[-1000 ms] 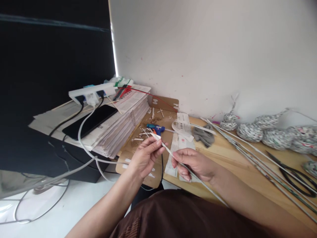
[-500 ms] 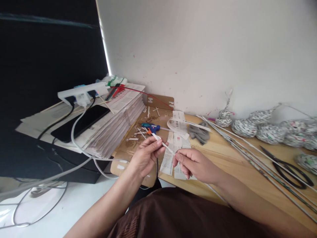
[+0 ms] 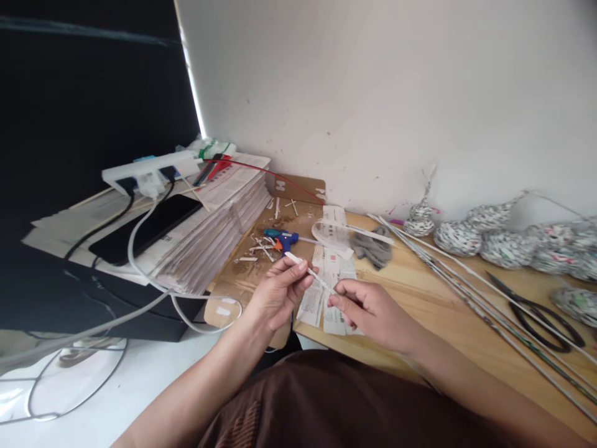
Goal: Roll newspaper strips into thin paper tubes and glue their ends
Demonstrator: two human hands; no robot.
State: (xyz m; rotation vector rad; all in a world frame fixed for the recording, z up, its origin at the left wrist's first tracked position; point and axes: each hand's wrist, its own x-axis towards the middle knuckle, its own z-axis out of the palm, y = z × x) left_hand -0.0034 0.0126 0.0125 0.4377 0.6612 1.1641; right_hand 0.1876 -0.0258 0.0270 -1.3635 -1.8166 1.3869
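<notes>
A thin rolled paper tube (image 3: 323, 282) runs slantwise between my two hands, above the table. My left hand (image 3: 283, 291) pinches it near its upper end, where a pale tip sticks out past the thumb. Lower down, the fingers of my right hand (image 3: 366, 309) are closed round the same tube; what lies inside that grip is hidden. Just beyond my left hand a blue glue gun (image 3: 285, 240) with an orange trigger lies on brown cardboard (image 3: 291, 218). Printed paper strips (image 3: 334, 269) lie under and behind the tube.
Long paper tubes (image 3: 459, 280) stretch across the right side, next to black scissors (image 3: 536, 320). Woven paper gourd shapes (image 3: 506, 247) line the wall. A grey cloth (image 3: 372, 249) lies mid-table. To the left, a newspaper stack (image 3: 219, 230) bears a phone (image 3: 147, 229) and a power strip (image 3: 149, 171).
My right hand has shifted slightly along the tube, away from my left hand, and its fingers are curled tighter. The left hand keeps its pinch. The whole view has moved a little.
</notes>
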